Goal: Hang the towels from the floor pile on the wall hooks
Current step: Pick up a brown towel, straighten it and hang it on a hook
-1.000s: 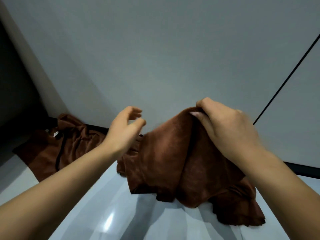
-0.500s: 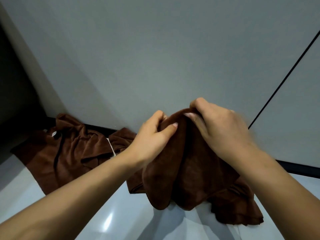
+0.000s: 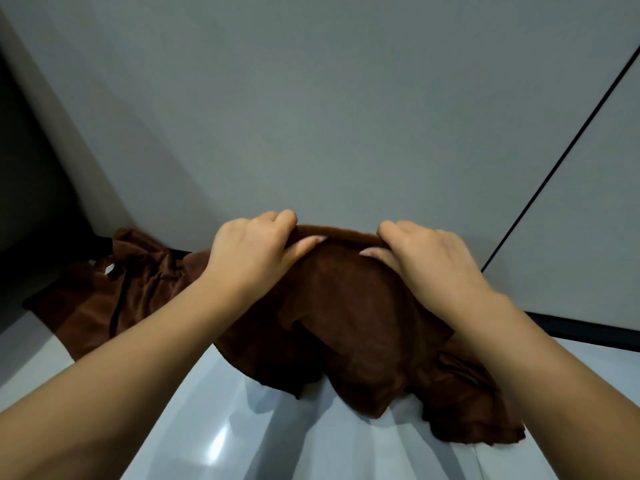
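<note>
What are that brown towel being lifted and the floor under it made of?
The towel looks like soft matte cloth, perhaps microfibre or terry: it drapes in limp folds where the left hand and right hand grip it. The floor looks like polished tile or stone, since it mirrors a bright light; which one is unclear.

The brown towel gripped at its top edge was soft cloth, matt, with a short, plush nap that took no shine. The pile by the wall was the same brown fabric, crumpled into folds, with a small pale tag showing on it. The floor was smooth and glossy, throwing back a bright streak of light. The wall looked flat, smooth and matt grey. The skirting along its foot was dark and dull.
</note>
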